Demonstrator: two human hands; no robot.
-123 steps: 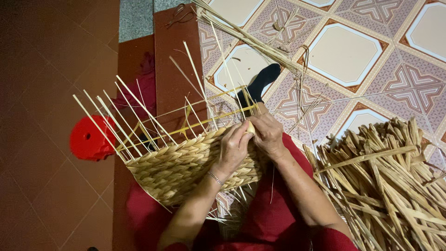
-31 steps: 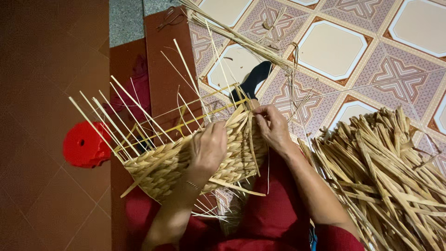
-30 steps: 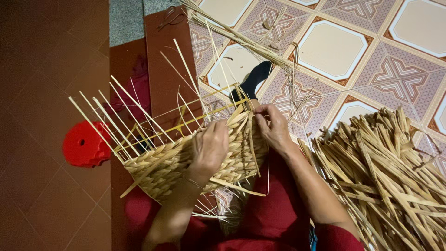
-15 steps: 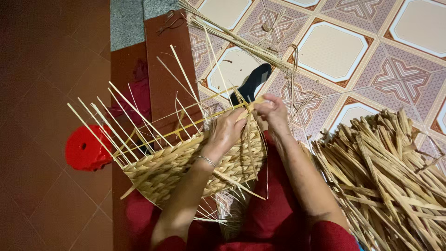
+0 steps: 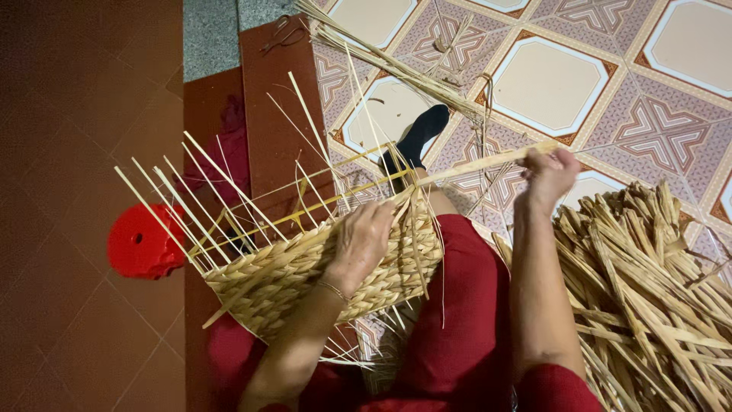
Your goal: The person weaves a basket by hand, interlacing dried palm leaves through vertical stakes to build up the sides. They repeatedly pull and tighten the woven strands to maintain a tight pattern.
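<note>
A half-woven straw basket lies on my lap, with thin pale spokes fanning up and left from its rim. My left hand presses on the basket's upper edge, fingers curled over the weave. My right hand is raised to the right, gripping a long flat straw strand that runs taut from the basket's top corner to my fist.
A large heap of dried straw strips lies at the right. A loose straw bundle stretches across the patterned tile floor. A red plastic stool stands at the left. My dark-socked foot points ahead.
My right hand has pulled away from the basket to the right, drawing the straw strand out taut. My left hand has stayed on the basket's rim.
</note>
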